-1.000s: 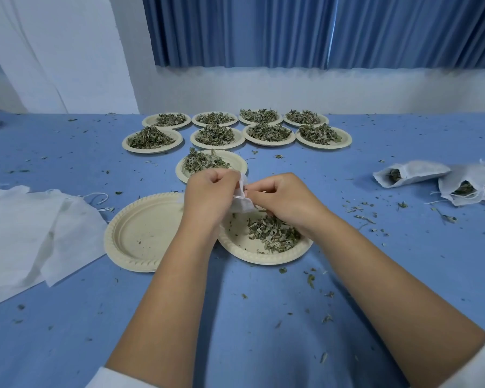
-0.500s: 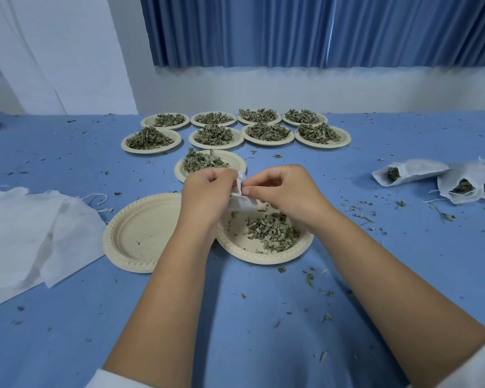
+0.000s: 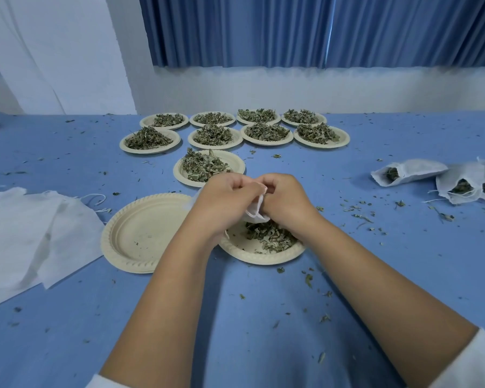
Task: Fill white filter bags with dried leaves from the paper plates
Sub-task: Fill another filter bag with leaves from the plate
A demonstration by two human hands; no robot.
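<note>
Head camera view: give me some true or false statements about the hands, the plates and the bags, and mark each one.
1. The left hand and right hand hold a white filter bag above the near plate, which has leaves in it. True.
2. The left plate beside it is heaped with leaves. False: it holds only a few crumbs.
3. The filled bags lie at the right. True.
4. The flat bags lie at the right as well. False: they lie at the left, beside the left plate.
5. Nine heaped plates stand beyond the hands. True.
</note>
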